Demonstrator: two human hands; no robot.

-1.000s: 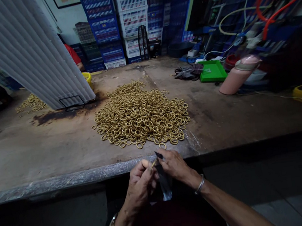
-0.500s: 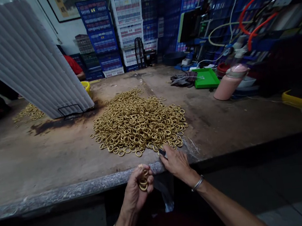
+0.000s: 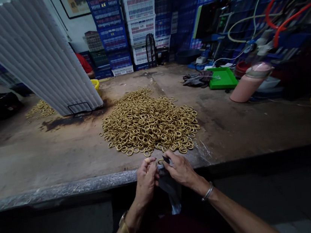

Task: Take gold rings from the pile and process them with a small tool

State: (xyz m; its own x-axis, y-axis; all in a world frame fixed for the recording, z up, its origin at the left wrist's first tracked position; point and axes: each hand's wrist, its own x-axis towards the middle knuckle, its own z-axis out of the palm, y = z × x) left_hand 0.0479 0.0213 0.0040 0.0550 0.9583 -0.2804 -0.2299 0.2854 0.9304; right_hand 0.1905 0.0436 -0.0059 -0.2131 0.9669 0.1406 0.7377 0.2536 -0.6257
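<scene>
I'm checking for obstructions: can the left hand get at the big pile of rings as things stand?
Probably yes: the left hand is by the near edge of the table, close to the pile of rings, with nothing tall between them.

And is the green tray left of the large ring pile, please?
No, the green tray lies right of the large ring pile.

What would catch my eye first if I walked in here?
Probably the big heap of gold-coloured rings in the middle of the worktable. Just in front of it, the person's left hand and right hand meet near the table's edge, with a single ring between them. The tall, ribbed pale panel towering at the left also stands out.
</scene>
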